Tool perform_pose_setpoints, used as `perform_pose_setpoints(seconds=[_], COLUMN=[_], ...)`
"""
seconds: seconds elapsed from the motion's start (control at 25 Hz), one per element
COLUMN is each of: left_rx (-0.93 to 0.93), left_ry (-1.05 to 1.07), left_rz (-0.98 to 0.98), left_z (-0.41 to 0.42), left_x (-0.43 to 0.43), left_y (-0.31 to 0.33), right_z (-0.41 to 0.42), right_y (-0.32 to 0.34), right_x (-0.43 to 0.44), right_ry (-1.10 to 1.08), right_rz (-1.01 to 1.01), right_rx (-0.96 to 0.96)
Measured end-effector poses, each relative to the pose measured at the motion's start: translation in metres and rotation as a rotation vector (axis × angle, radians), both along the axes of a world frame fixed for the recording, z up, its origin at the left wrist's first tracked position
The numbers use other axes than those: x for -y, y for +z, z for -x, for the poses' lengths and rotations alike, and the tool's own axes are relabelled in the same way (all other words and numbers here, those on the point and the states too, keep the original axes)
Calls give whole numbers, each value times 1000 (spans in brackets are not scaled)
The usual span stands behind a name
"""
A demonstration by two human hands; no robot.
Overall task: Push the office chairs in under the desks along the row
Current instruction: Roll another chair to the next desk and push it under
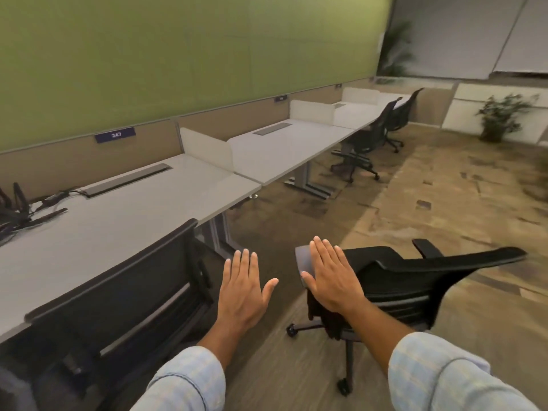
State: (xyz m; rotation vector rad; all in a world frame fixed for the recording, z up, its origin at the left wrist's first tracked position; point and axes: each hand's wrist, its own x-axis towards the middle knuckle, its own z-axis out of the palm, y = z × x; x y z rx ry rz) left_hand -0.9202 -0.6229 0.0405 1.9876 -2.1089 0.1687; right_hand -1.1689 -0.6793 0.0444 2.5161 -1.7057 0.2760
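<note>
A green wall (178, 54) is filling the upper left of the frame, with a tan partition panel (74, 155) running below it and carrying a purple number plate (115, 134). Patterned brown carpet (444, 203) is spreading across the right. A potted plant (501, 117) is standing at the right edge, another plant (397, 51) blurring at the top, beside white wall panels (462, 34).

Black mesh chair (415, 280) out on carpet, clear of desk (124, 232); near chair (118, 298) tucked under desk.
</note>
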Motion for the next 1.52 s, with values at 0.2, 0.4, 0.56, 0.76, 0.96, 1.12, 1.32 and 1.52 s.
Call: perform_pose_setpoints(seconds=[0.2,0.4,0.56,0.76,0.96,1.12,1.32,1.52], left_rx=[-43,-22,-43,-37,17,44,80,85], left_ry=[-176,-313,-399,-418,-378,-283,-198,-175], left_rz=[7,36,33,17,-29,-147,31,17], left_z=[92,181,244,310,356,380,382,381], left_x=[24,39,55,72,92,108,119,139], left_y=[2,7,6,-1,-1,0,-13,4], right_z=[93,180,241,319,389,445,481,478], right_y=[5,1,-2,-3,1,6,4,1], right_x=[-18,-32,-35,-26,6,47,94,120], right_ry=[-168,-318,-380,-392,-348,-178,-2,44], right_rz=[28,26,13,-36,-86,-96,-109,2], right_rx=[-21,-40,-48,-18,-45,-203,-206,-132])
